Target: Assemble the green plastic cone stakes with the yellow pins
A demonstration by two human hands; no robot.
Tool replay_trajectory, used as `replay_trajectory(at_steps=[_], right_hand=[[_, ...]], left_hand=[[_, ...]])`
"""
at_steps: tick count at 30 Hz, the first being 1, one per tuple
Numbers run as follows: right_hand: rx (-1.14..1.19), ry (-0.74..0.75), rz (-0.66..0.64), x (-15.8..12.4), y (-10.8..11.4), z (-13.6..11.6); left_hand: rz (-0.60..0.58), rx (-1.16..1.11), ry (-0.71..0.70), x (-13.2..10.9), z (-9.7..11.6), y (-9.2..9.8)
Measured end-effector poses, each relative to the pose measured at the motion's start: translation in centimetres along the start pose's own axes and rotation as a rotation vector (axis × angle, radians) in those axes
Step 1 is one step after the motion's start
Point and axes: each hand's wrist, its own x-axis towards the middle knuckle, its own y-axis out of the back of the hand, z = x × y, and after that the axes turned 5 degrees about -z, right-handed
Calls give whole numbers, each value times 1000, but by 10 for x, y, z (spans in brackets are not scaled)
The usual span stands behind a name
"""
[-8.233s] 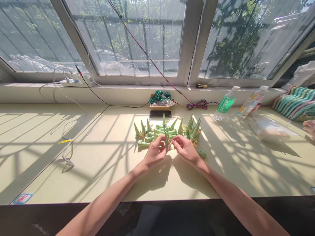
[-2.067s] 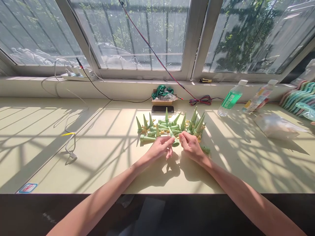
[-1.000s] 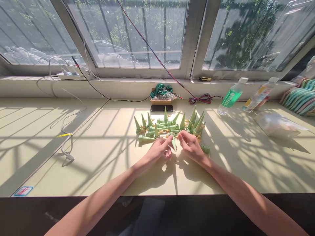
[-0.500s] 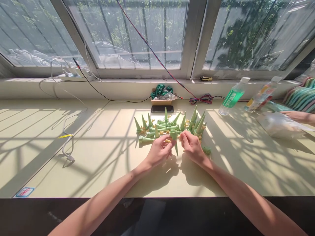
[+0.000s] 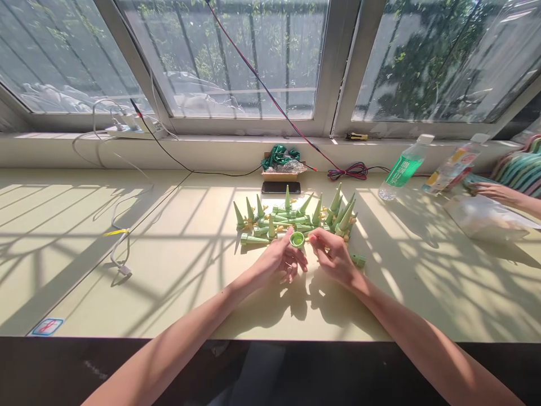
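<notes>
My left hand [image 5: 282, 258] holds a green cone [image 5: 297, 240] by its side, with the round hollow end facing up toward me. Close to the cone's right side is my right hand [image 5: 332, 252], its thumb and fingertips pinched together; what they hold is too small to make out. Just beyond both hands lies a cluster of green cones [image 5: 287, 203], several standing point up and others on their sides, with small yellowish pieces among them. A separate green piece [image 5: 358, 260] rests to the right of my right hand.
Behind the cones lie a black phone [image 5: 281, 187] and a small cardboard box [image 5: 279, 176]. Two bottles [image 5: 401, 169] [image 5: 454, 166] lean at the right, near a plastic bag [image 5: 486, 217] and another person's hand [image 5: 499, 193]. A white cable [image 5: 122, 248] lies left.
The cone in my left hand has tipped so that its hollow end faces me. My left fingers have spread below it. The other person's hand has moved slightly left.
</notes>
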Motion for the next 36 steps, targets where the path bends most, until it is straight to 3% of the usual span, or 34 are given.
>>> replay_trajectory(at_steps=[6, 10, 19, 22, 27, 32, 36], right_hand=[[21, -72, -2, 0, 0, -1], [35, -105, -14, 1, -1, -1], [-9, -102, 12, 3, -1, 2], [-12, -122, 32, 3, -3, 2], [21, -122, 67, 1, -6, 1], [78, -107, 103, -1, -8, 4], [62, -70, 96, -1, -7, 5]], left_hand=[[40, 3, -50, 1, -1, -1], [38, 121, -116, 1, 0, 0], [291, 674, -535, -1, -3, -7], [330, 792, -614, 1, -5, -6], [380, 679, -564, 0, -4, -6], [519, 519, -478, -1, -1, -5], [420, 378, -336, 1, 1, -3]])
